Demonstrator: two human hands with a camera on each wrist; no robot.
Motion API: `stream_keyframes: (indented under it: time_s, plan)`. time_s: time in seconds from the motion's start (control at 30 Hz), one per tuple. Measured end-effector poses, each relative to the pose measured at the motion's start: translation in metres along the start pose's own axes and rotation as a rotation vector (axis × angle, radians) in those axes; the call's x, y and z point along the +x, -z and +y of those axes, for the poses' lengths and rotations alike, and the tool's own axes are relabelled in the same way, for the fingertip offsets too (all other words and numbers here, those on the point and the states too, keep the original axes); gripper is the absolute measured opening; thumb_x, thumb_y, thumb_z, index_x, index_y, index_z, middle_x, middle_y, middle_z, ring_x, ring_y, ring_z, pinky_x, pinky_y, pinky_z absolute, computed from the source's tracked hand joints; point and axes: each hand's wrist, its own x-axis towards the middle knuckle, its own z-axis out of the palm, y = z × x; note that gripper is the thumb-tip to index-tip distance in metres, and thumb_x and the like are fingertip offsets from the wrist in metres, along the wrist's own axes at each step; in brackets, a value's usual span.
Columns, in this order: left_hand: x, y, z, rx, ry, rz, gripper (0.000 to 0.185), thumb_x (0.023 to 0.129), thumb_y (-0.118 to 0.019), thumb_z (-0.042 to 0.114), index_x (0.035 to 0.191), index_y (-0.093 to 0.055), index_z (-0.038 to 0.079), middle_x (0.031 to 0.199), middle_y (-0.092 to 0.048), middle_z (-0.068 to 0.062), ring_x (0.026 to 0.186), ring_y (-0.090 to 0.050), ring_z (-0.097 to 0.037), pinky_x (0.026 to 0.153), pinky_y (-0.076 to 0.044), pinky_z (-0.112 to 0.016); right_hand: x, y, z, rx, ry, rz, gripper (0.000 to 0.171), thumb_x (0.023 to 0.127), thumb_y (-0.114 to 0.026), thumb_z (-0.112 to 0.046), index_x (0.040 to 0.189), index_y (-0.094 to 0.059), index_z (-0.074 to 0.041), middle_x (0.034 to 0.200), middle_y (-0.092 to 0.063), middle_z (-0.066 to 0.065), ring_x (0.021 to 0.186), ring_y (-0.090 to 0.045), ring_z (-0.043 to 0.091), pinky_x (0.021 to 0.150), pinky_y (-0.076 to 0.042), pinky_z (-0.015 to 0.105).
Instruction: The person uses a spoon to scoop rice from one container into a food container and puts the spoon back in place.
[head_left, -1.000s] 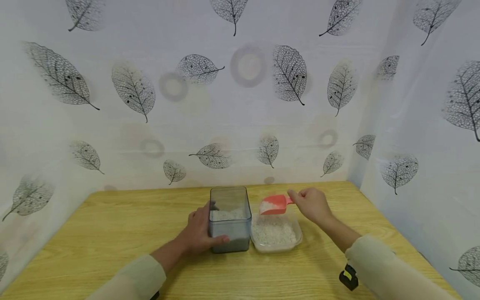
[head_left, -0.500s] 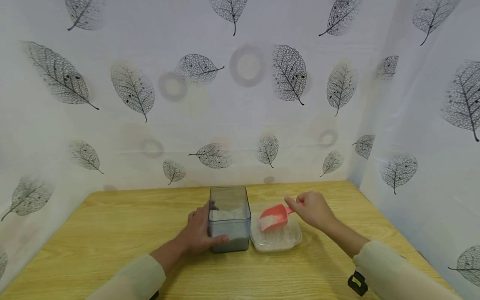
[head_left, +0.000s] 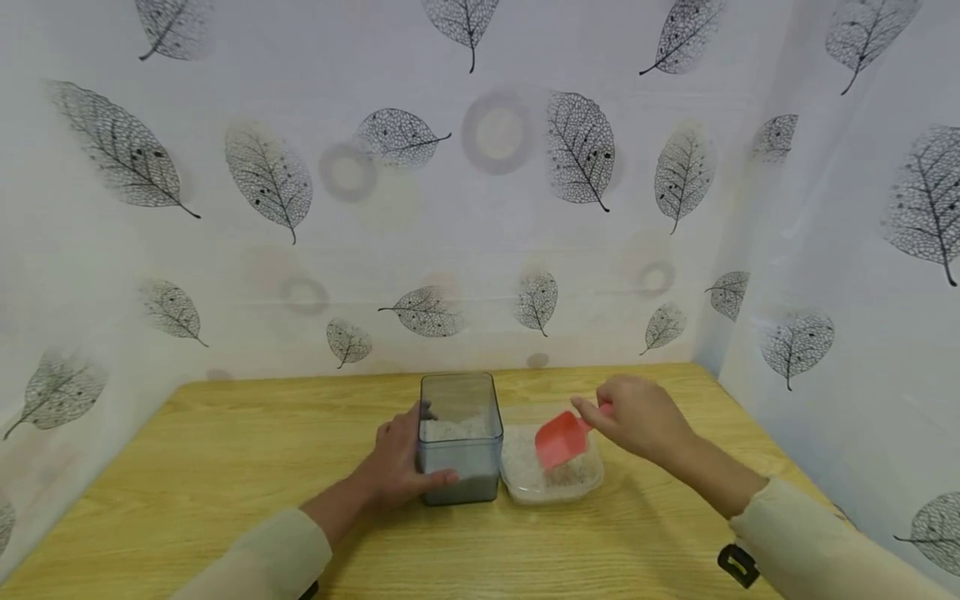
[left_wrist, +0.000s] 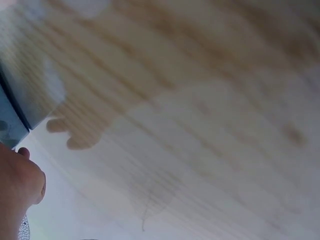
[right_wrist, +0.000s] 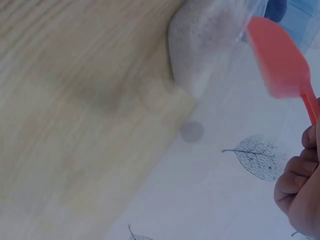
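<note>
My right hand [head_left: 643, 417] holds a red scoop [head_left: 561, 442] by its handle. The scoop is tipped steeply over a clear plastic tub [head_left: 551, 498] of white grains that look like rice [head_left: 525, 458]; little or no rice shows in its bowl. In the right wrist view, curled fingers [right_wrist: 300, 175] wrap the handle of the scoop [right_wrist: 280, 60]. A smoky grey see-through bin [head_left: 459, 467], part full of the same grains, stands upright left of the tub. My left hand [head_left: 397, 467] grips the bin's left side, thumb across its front; the left wrist view shows only part of this hand [left_wrist: 20, 180].
Bin and tub stand side by side on a wooden table [head_left: 262, 467]. Behind and to the right hangs a pale curtain with leaf prints [head_left: 465, 208]. A small black device [head_left: 738, 565] is at the right sleeve.
The scoop has come down a little and tipped from nearly level to steep, and the rice it carried has gone out over the tub. The left hand and bin have stayed put.
</note>
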Motion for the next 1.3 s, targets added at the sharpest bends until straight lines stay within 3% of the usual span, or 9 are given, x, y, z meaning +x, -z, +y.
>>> stream_keyframes:
  time_s: [0.17, 0.27, 0.47, 0.53, 0.7, 0.83, 1.07, 1.17, 1.3]
  plan:
    - [0.001, -0.001, -0.001, 0.004, -0.002, 0.007, 0.105, 0.073, -0.074, 0.064, 0.150, -0.027, 0.011, 0.131, -0.051, -0.007, 0.120, -0.046, -0.026, 0.108, -0.022, -0.052, 0.008, 0.012, 0.004, -0.204, 0.246, 0.231, 0.047, 0.084, -0.067, -0.034, 0.051, -0.038, -0.019, 0.054, -0.035, -0.007, 0.046, -0.026, 0.004, 0.042, -0.023, 0.021]
    - [0.001, -0.002, -0.002, 0.002, -0.005, 0.013, 0.106, 0.073, -0.074, 0.065, 0.150, -0.027, 0.010, 0.130, -0.052, -0.008, 0.119, -0.046, -0.027, 0.107, -0.022, -0.052, 0.020, 0.021, -0.004, -0.202, 0.256, 0.338, 0.047, 0.084, -0.065, -0.032, 0.049, -0.036, -0.019, 0.053, -0.032, -0.006, 0.046, -0.024, 0.005, 0.041, -0.021, 0.022]
    - [-0.002, 0.000, -0.003, 0.001, -0.006, 0.017, 0.106, 0.074, -0.074, 0.064, 0.150, -0.028, 0.006, 0.130, -0.052, -0.009, 0.117, -0.047, -0.026, 0.105, -0.024, -0.052, 0.052, 0.028, -0.044, -0.038, 0.139, 0.367, 0.047, 0.089, -0.067, -0.029, 0.052, -0.042, -0.016, 0.054, -0.035, -0.004, 0.050, -0.029, 0.010, 0.044, -0.026, 0.026]
    - [-0.002, 0.000, -0.002, -0.001, -0.009, 0.020, 0.104, 0.074, -0.074, 0.063, 0.148, -0.029, 0.007, 0.129, -0.052, -0.008, 0.116, -0.047, -0.025, 0.104, -0.025, -0.051, 0.060, 0.024, -0.058, -0.049, 0.186, 0.373, 0.047, 0.089, -0.068, -0.030, 0.052, -0.044, -0.015, 0.053, -0.037, -0.003, 0.049, -0.033, 0.011, 0.043, -0.028, 0.026]
    - [-0.001, 0.001, 0.001, 0.011, -0.019, 0.026, 0.101, 0.074, -0.074, 0.065, 0.147, -0.030, 0.011, 0.127, -0.053, -0.006, 0.115, -0.047, -0.023, 0.103, -0.027, -0.051, 0.071, 0.006, -0.085, -0.205, 0.403, 0.420, 0.048, 0.084, -0.075, -0.034, 0.050, -0.045, -0.016, 0.053, -0.041, -0.004, 0.043, -0.035, 0.008, 0.038, -0.031, 0.024]
    - [0.000, 0.001, 0.001, 0.016, -0.006, 0.010, 0.104, 0.075, -0.074, 0.065, 0.149, -0.027, 0.009, 0.129, -0.052, -0.006, 0.116, -0.046, -0.023, 0.104, -0.026, -0.051, 0.076, -0.008, -0.100, -0.272, 0.521, 0.357, 0.043, 0.081, -0.079, -0.035, 0.053, -0.053, -0.017, 0.056, -0.044, -0.005, 0.044, -0.035, 0.007, 0.039, -0.035, 0.023]
    - [0.002, -0.001, 0.004, 0.018, 0.020, -0.009, 0.111, 0.074, -0.074, 0.066, 0.152, -0.025, 0.004, 0.132, -0.052, -0.009, 0.118, -0.047, -0.026, 0.107, -0.025, -0.053, 0.084, -0.011, -0.116, -0.363, 0.626, 0.008, 0.035, 0.089, -0.071, -0.044, 0.064, -0.065, -0.020, 0.069, -0.056, -0.006, 0.056, -0.049, 0.009, 0.046, -0.044, 0.025]
    - [0.002, 0.000, 0.005, 0.015, 0.021, -0.009, 0.111, 0.073, -0.074, 0.066, 0.151, -0.026, 0.004, 0.131, -0.052, -0.008, 0.117, -0.047, -0.026, 0.107, -0.025, -0.053, 0.087, -0.012, -0.120, -0.353, 0.667, -0.085, 0.033, 0.090, -0.069, -0.043, 0.066, -0.067, -0.020, 0.070, -0.057, -0.007, 0.057, -0.050, 0.007, 0.050, -0.046, 0.025]
    - [0.000, 0.001, 0.003, 0.005, 0.023, -0.008, 0.109, 0.073, -0.075, 0.064, 0.151, -0.026, 0.005, 0.130, -0.052, -0.007, 0.115, -0.047, -0.024, 0.107, -0.025, -0.053, 0.089, -0.014, -0.119, -0.275, 0.663, -0.128, 0.034, 0.089, -0.071, -0.040, 0.062, -0.062, -0.021, 0.067, -0.053, -0.008, 0.055, -0.044, 0.006, 0.049, -0.043, 0.024]
